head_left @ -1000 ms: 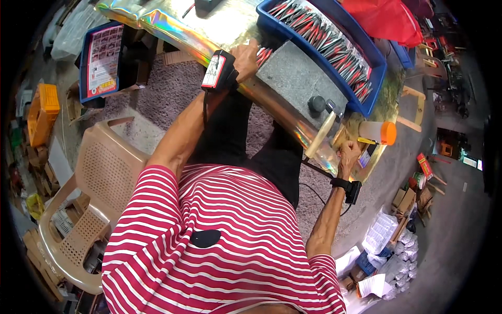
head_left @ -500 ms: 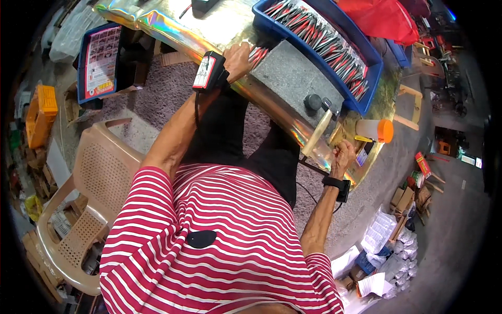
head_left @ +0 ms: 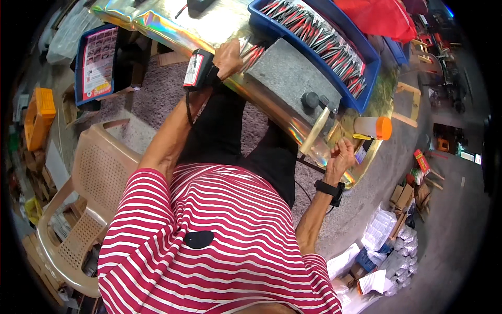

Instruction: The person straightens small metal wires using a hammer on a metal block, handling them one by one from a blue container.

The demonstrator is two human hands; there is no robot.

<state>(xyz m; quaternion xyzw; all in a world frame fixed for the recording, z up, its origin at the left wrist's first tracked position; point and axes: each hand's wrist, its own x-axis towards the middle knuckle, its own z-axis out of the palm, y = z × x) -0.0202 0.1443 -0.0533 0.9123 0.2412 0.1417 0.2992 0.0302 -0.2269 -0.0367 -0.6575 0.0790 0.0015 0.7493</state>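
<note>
My left hand (head_left: 228,58) is at the table's near edge, its fingers bent beside a small heap of slender red-and-black pieces (head_left: 253,56). What lies under those fingers is hidden. My right hand (head_left: 342,156) has curled fingers at the right end of the table; whatever they pinch is too small to make out. Just left of it, a hammer (head_left: 315,131) rests with its pale handle toward me and its head on a grey stone block (head_left: 293,73). A round black piece (head_left: 310,100) sits on the block by the hammer head.
Behind the block stands a blue tray (head_left: 372,78) full of slender red, black and grey pieces. A clear jar with an orange lid (head_left: 384,127) lies near my right hand. At left are a beige plastic chair (head_left: 104,162) and another blue bin (head_left: 80,78).
My left hand has shifted slightly left, away from the red-and-black pieces. My right hand has turned a little at the wrist, staying beside the hammer handle.
</note>
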